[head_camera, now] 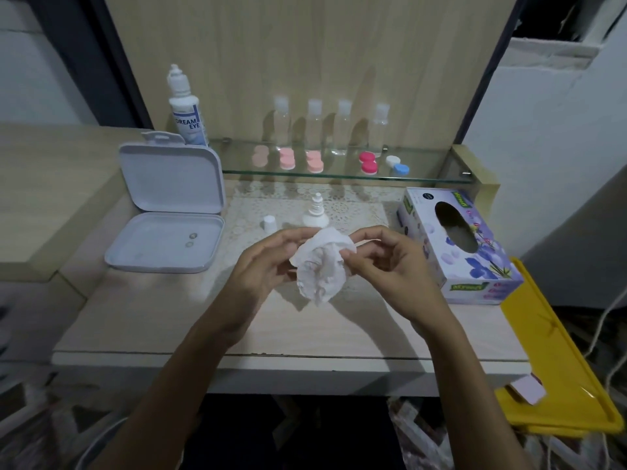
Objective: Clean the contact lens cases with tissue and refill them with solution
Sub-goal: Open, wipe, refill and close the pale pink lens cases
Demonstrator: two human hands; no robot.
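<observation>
Counts: five lens cases [314,161] and four clear bottles [314,125] on the glass shelf [346,178]; one tissue box [475,252].
Tissue: crumpled tissue [320,266] held above the table [291,330], between both hands.
Left hand [268,262]: fingers curled, gripping the tissue's left side.
Right hand [390,262]: thumb and fingers pinching its right edge.
Writing: solution bottle [185,110] reads "DREAM EYE".
</observation>
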